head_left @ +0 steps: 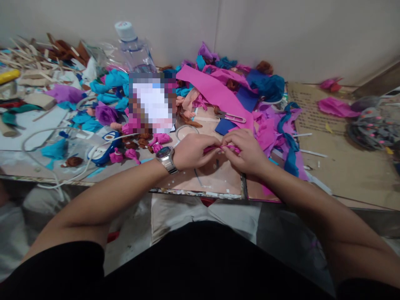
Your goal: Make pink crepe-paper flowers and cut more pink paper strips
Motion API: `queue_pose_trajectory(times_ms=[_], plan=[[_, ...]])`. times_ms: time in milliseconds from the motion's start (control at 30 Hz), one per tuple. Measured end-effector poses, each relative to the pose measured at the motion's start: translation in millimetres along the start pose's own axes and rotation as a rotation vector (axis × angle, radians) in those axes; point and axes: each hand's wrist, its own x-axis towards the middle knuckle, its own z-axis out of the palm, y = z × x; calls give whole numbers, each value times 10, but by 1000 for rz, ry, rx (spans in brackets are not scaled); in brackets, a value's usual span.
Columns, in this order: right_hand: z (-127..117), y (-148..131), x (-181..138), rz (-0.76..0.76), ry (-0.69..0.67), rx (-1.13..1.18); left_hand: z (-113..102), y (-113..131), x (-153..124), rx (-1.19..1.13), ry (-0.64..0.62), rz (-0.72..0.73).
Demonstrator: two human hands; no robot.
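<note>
Worktable, pinkish-tan and worn along its front edge, runs right across here, backed by a plain pale grey wall with one vertical seam. Over on the right it's covered by a flat brown cardboard sheet bearing lines of print. And what a crowd on this surface! Beyond the hands, a broad strip of bright pink paper sweeps across a heap of crumpled blue, purple and pink paper, with small metal snips lying over its near end. To the left, a clear plastic bottle with a white cap stands upright, a pixelated patch hiding whatever sits in front. Further left, pale wooden sticks lie in a tangle; nearer, a white cable loops past the front edge, beside a rounded blue-and-white plastic object. Far right, a dark bundle dotted with pink, too blurred to read. Now the middle, above a small bare patch: left hand, silver metal watch at the wrist, and right hand, fingertips nearly meeting, both pinching a narrow twisted piece of magenta paper. Fingers cover much of it.
</note>
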Motion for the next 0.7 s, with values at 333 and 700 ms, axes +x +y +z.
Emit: queue_pose_trajectory(times_ms=[333,700], plan=[[-16,0,8,20,-49,53,39,-11,-9,19,-18,-41],[-46,-19,10,-14,19,5,-61,36,17,-222,-136,-156]])
